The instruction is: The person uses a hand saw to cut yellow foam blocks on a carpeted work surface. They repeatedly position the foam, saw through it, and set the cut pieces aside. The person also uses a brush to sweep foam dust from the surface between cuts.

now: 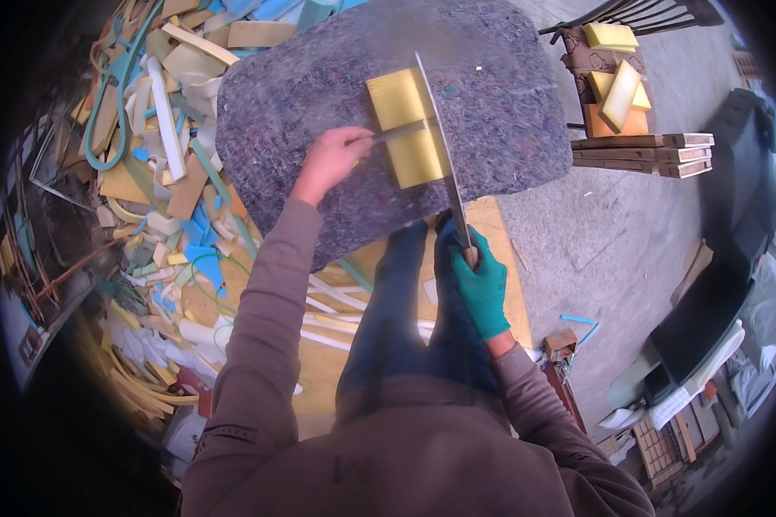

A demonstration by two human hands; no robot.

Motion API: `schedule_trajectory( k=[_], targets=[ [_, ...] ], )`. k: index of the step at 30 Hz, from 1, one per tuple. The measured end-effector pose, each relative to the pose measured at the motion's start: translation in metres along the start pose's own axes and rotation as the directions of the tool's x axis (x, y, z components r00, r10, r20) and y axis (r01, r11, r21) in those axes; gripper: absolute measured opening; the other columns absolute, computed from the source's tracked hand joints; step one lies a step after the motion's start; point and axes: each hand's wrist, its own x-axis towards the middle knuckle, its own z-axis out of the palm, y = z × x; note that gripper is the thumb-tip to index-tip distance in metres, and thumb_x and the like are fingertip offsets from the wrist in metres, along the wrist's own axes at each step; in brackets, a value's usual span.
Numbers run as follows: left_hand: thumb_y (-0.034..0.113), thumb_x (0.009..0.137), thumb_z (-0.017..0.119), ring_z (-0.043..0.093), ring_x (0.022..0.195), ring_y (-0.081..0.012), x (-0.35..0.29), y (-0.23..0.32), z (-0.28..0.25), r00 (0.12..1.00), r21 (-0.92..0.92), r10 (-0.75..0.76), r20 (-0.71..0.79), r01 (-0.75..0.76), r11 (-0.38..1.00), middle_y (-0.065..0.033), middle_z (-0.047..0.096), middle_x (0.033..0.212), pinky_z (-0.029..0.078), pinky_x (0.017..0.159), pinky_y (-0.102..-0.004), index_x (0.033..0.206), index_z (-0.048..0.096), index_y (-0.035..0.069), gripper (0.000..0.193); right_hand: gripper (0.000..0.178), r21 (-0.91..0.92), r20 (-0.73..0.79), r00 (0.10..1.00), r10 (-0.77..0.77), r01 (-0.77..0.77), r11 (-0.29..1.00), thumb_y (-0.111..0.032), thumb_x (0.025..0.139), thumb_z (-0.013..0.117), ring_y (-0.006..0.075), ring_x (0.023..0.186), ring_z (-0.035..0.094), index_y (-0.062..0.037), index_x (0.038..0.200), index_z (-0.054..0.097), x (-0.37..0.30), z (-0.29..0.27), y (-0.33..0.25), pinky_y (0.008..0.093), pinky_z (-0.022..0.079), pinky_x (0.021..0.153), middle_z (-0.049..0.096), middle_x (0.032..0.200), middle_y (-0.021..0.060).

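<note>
A yellow foam block (395, 96) lies on the felt-covered tabletop (302, 103). Across its middle runs a narrow flat grey strip (403, 131), whose exact kind I cannot make out. My bare left hand (334, 159) is closed on the strip's left end, left of the foam. In a green glove, my right hand (481, 289) grips the wooden handle of a long knife (444, 142) near the table's front edge. The knife's long blade points away from me along the foam's right side; whether it is cutting in, I cannot tell.
Foam offcuts (190, 65) in several colours are heaped left of the table. On the right, a chair (578, 56) carries yellow and orange foam pieces (621, 95), beside stacked wooden slats (647, 155). A yellow foam sheet (504, 250) lies below the table's front edge.
</note>
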Motion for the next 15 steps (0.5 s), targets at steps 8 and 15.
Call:
schedule_trajectory(
  k=[8,15],
  targets=[
    [0.021,0.105,0.075,0.078,0.091,-0.0164,0.007,-0.013,0.002,0.998,-0.009,0.054,-0.033,-0.054,0.998,-0.0108,0.084,0.099,0.059,0.086,-0.0328,0.131,0.081,-0.001,0.035,0.052,-0.119,0.026,0.997,-0.074,0.076,0.990,-0.022,0.103,0.078,0.0308,0.083,0.079,-0.0129,0.152,0.068,0.007,0.008,0.003,0.0441,0.061,0.078,0.079,0.099,0.0187],
    [0.025,0.106,0.076,0.075,0.094,-0.0149,0.016,-0.024,-0.001,1.000,-0.002,-0.009,-0.010,0.009,1.000,-0.0088,0.085,0.100,0.058,0.089,-0.0322,0.136,0.080,-0.002,0.041,0.045,-0.213,-0.104,0.966,-0.237,0.211,0.954,-0.027,0.105,0.077,0.0383,0.077,0.078,-0.0136,0.148,0.071,0.006,0.013,-0.001,0.0486,0.060,0.070,0.077,0.087,0.0187]
  ],
)
